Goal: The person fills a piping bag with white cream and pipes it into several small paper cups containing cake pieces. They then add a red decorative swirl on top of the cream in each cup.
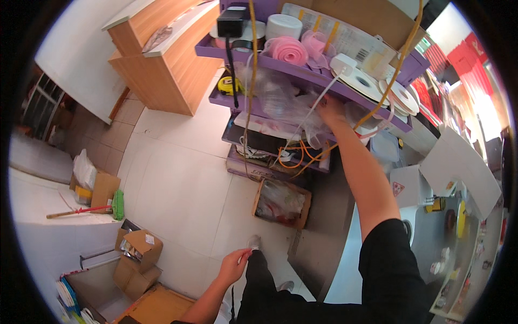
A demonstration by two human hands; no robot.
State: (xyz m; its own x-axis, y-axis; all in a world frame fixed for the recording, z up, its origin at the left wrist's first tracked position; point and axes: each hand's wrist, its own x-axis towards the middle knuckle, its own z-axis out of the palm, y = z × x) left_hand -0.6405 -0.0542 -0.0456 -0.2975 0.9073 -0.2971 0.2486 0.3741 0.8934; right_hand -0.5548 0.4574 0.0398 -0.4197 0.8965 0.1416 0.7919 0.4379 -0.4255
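Observation:
My right arm stretches up to a purple tiered rack (356,112). There my right hand (330,112) is at the second shelf, its bent fingers closed on the edge of a crumpled clear plastic bag (278,97); the fingertips are partly hidden in the plastic. A white cable with a white plug (343,64) hangs in front of that hand. Just above it, on the top shelf, are white ribbon spools (362,82) and rolls of pink ribbon (288,51). Low over my legs, my left hand (235,265) is closed in a pinch; whatever its fingertips hold, if anything, is too small to make out.
A yellow tape measure (226,85) sits at the second shelf's left. Cords hang across the rack's front. Below stands a cardboard box with plastic bags (280,202). A cluttered worktable (348,264) is on my right. Open cartons (141,249) and a green brush (118,205) are at left.

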